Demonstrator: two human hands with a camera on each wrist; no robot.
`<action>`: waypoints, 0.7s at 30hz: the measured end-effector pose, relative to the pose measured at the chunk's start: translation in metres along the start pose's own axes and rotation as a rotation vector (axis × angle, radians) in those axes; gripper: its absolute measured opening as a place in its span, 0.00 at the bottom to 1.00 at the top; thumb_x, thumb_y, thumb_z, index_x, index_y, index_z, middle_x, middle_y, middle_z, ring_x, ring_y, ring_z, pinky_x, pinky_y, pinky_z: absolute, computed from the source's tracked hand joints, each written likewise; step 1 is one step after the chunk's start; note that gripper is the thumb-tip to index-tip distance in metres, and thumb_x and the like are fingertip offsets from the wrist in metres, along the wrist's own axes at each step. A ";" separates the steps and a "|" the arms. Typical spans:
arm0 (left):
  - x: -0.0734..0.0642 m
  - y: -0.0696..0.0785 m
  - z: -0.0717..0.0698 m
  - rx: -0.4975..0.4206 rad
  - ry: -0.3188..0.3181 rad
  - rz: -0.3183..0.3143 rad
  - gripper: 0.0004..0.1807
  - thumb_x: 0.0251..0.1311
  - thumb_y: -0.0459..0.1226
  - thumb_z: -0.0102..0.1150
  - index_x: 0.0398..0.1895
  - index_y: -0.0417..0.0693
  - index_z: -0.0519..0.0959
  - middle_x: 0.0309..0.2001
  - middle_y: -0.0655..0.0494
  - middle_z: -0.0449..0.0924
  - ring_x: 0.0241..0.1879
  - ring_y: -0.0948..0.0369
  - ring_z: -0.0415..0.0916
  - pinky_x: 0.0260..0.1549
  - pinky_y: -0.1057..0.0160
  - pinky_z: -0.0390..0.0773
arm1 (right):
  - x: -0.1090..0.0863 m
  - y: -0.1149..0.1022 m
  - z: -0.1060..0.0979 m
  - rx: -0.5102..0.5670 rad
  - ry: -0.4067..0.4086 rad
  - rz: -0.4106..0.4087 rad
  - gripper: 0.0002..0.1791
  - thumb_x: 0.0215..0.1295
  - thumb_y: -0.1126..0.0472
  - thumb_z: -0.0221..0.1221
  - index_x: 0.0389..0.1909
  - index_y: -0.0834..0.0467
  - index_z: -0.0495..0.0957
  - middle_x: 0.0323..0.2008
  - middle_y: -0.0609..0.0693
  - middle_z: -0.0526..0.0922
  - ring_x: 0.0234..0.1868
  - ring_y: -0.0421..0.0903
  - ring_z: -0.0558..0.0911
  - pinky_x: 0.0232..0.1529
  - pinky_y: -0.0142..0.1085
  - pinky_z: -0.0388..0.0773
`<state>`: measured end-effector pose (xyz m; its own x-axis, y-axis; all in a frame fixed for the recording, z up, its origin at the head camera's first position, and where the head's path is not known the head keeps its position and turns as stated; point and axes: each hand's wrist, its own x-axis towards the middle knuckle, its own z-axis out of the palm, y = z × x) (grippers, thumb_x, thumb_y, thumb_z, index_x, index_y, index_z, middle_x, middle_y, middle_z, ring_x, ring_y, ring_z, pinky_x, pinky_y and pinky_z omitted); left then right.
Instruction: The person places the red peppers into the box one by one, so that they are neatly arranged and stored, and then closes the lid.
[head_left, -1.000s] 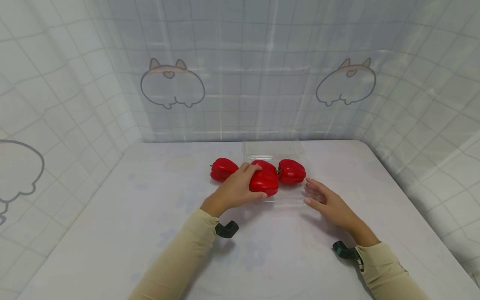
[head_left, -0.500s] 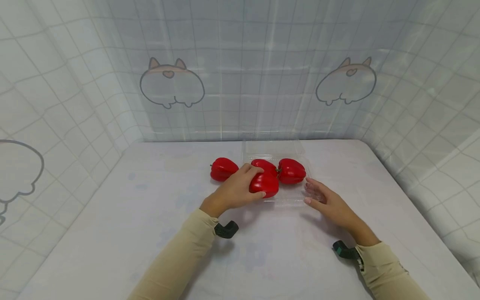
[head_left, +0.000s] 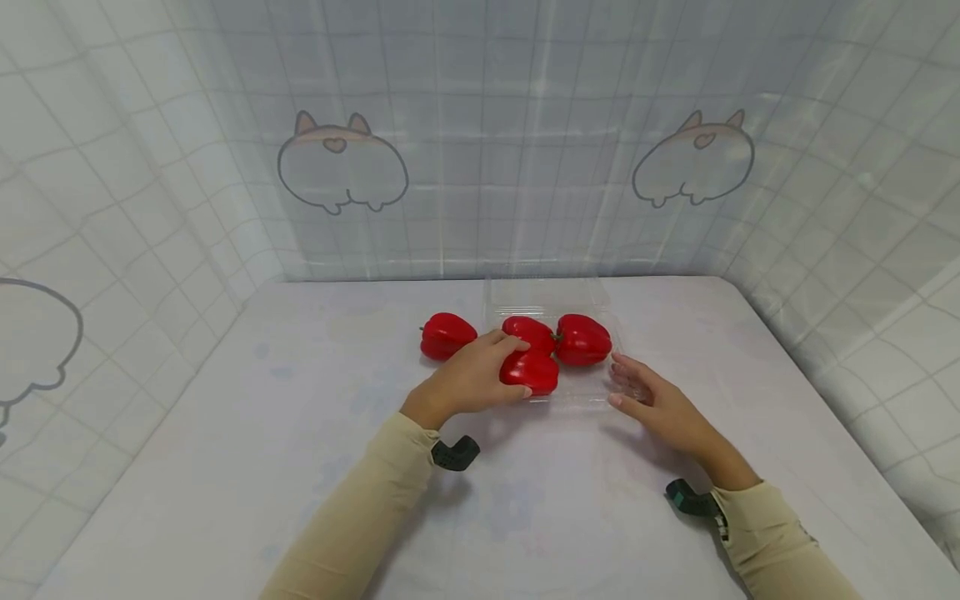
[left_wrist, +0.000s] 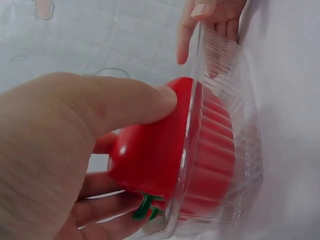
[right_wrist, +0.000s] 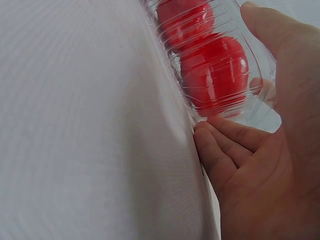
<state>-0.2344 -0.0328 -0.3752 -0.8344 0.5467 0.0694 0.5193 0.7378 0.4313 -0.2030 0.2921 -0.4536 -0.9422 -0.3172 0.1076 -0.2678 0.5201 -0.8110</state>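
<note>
Box: a clear, thin plastic box with ribbed sides (head_left: 588,385) sits on the white cloth-covered table (head_left: 540,508), its clear plastic lid (head_left: 546,293) lying open behind it.
Pepper in hand: a shiny, round red pepper with a green stem (head_left: 529,372) is in the front left part of the box. Its lower part shows through the box's side and its top pokes above the rim.
Left hand: the left hand (head_left: 474,375) reaches over the box's left side and holds that pepper, thumb on the near side, fingers on the far side.
Right hand: the right hand (head_left: 658,406) is at the box's right end, fingertips touching it low down, thumb and fingers spread apart. It holds no pepper.
Other peppers: one smooth red pepper (head_left: 527,331) is at the box's back left, and one plump red pepper (head_left: 582,340) at its back right. A lone red pepper (head_left: 447,336) lies outside, left of the box.
How it feels: the pepper looks light, firm and slippery, so it may roll. The box looks bendy and easy to dent.
Best hold: the pepper's fat round sides seem best, not the little stem. The box is likely best steadied gently at its end.
</note>
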 end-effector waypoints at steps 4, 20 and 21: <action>0.001 -0.002 0.001 0.025 -0.018 -0.014 0.41 0.52 0.53 0.73 0.70 0.56 0.70 0.68 0.51 0.68 0.65 0.54 0.67 0.49 0.52 0.82 | 0.000 -0.001 0.000 -0.002 -0.001 0.003 0.42 0.70 0.44 0.61 0.79 0.52 0.54 0.72 0.55 0.67 0.70 0.53 0.69 0.65 0.53 0.66; 0.003 -0.008 0.006 0.018 0.011 0.001 0.42 0.51 0.53 0.74 0.70 0.54 0.71 0.60 0.56 0.69 0.58 0.59 0.70 0.48 0.57 0.82 | 0.001 -0.001 0.000 -0.005 0.000 0.022 0.41 0.70 0.46 0.61 0.79 0.49 0.55 0.72 0.54 0.67 0.71 0.53 0.68 0.65 0.54 0.67; 0.003 -0.008 0.006 0.014 0.011 -0.003 0.42 0.51 0.53 0.74 0.70 0.55 0.71 0.60 0.56 0.69 0.58 0.59 0.70 0.48 0.57 0.82 | 0.001 0.000 0.000 -0.003 0.000 0.023 0.41 0.70 0.47 0.61 0.79 0.49 0.55 0.72 0.54 0.67 0.71 0.54 0.68 0.65 0.54 0.67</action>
<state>-0.2402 -0.0342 -0.3840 -0.8378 0.5404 0.0783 0.5196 0.7448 0.4188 -0.2039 0.2918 -0.4534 -0.9481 -0.3054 0.0890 -0.2469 0.5298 -0.8114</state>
